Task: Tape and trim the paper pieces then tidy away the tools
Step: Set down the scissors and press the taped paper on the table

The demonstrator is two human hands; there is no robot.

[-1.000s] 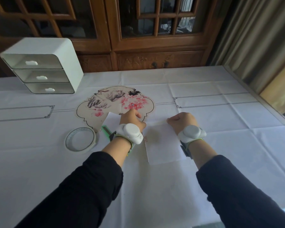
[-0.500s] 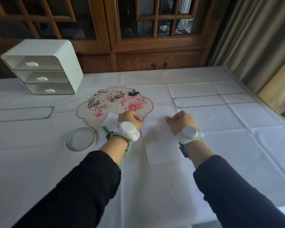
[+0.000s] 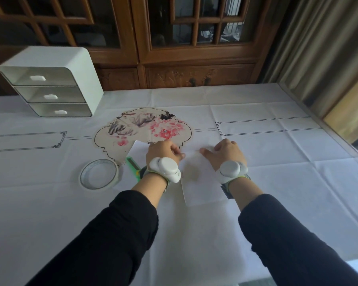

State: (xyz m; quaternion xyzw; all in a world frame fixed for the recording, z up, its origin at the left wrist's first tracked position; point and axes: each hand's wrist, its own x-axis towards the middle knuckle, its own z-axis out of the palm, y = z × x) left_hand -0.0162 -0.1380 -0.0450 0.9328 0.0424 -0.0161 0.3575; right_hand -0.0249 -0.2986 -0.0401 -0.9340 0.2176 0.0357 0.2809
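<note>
Two hands work a white sheet (image 3: 203,188) on the clothed table (image 3: 277,182), seen from the head camera as I watch from afar. The left hand (image 3: 163,149) sits at the sheet's far left corner, its fingers curled and the tips drawn together against the paper. Whether they pinch anything there, I cannot tell. The right hand (image 3: 225,151) rests on the sheet's far edge, with its thumb stretched out flat toward the left hand and its palm down on the paper. A narrow gap separates the two hands.

The sheet runs back from both hands toward the sleeves, passing between the wrists. Just beyond the left hand lies the painted fan-shaped paper (image 3: 143,126), and a smaller white piece (image 3: 137,150) overlaps its near edge right beside the left knuckles. A green-handled cutter (image 3: 132,165) lies just outside the left wrist, partly hidden by it. The tape roll (image 3: 99,174) lies flat farther out on that side, near the cutter but apart from it. Well beyond the left hand, at the table's far edge, stands a white three-drawer unit (image 3: 50,81) with all its drawers closed.
</note>
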